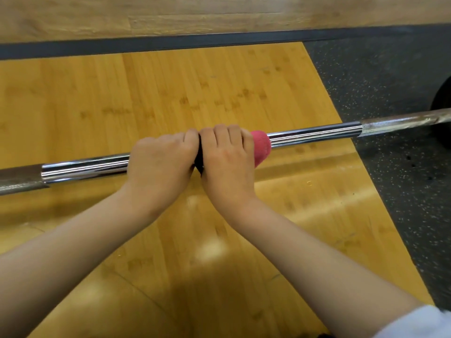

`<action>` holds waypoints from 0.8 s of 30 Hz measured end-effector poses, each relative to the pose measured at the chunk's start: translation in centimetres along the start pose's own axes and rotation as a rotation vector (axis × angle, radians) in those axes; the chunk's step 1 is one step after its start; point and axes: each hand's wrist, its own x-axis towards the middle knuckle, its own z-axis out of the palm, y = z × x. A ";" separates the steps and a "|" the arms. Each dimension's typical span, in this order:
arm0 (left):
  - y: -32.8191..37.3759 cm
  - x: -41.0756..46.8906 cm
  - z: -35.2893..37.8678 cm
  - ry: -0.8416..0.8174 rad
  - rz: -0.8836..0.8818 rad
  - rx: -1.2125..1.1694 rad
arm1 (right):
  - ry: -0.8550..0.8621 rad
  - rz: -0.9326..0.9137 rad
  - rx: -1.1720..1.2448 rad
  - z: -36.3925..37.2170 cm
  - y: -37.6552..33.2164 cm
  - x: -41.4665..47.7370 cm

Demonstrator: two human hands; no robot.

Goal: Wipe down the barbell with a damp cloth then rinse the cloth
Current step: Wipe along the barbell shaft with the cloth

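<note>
Barbell (317,134) runs across the frame from mid left edge, rising slightly to the right edge. The shaft is shiny chrome in the middle and duller grey toward both ends. Both hands sit side by side on the bar at frame centre, touching each other, backs facing the camera. Left hand (161,164) has its fingers curled over the top of the bare chrome, gripping the bar. Right hand (227,162) is just right of it, fingers wrapped over the bar with the pink cloth (262,147) underneath. The cloth is bunched round the shaft and sticks out past the right side of that hand, touching the chrome. A dark patch shows in the gap between the two hands; can't tell what it is. Both forearms come in from the lower corners, with a white sleeve (419,323) at lower right. A black weight plate (443,113) is cut off at the right edge, at the bar's far end. Yellow wooden platform (219,81) lies under the bar, and speckled black rubber flooring (390,69) is on the right. A dark strip (146,46) runs across the upper frame, with paler wood flooring (170,18) along the top.
</note>
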 end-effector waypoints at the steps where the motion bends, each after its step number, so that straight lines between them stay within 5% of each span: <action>1: -0.1 0.1 0.0 -0.023 0.004 -0.006 | 0.001 -0.038 0.010 -0.1 0.4 0.0; 4: -0.1 1.3 -0.7 -0.265 0.000 -0.054 | -0.025 -0.149 0.016 -0.8 3.0 -0.2; 7: -2.0 4.7 -1.9 -0.922 -0.107 -0.528 | -0.029 -0.124 -0.035 -1.1 6.1 -0.2; 9: -2.7 5.8 -2.5 -1.123 -0.142 -0.744 | -0.033 -0.106 -0.038 -1.2 7.1 -0.3; 11: -2.5 5.2 -2.8 -1.027 -0.163 -0.687 | -0.043 -0.075 -0.033 -1.1 6.8 -0.3; 14: -2.3 2.2 -3.7 -0.555 -0.088 -0.311 | -0.042 0.009 -0.055 -0.8 5.3 -0.2; 16: -3.5 0.2 -4.0 -0.339 -0.069 -0.262 | -0.038 0.023 -0.072 -0.5 4.2 -0.1; 24: -8.8 -5.7 -2.9 -0.150 -0.163 -0.136 | -0.046 -0.102 -0.018 0.6 -5.3 0.5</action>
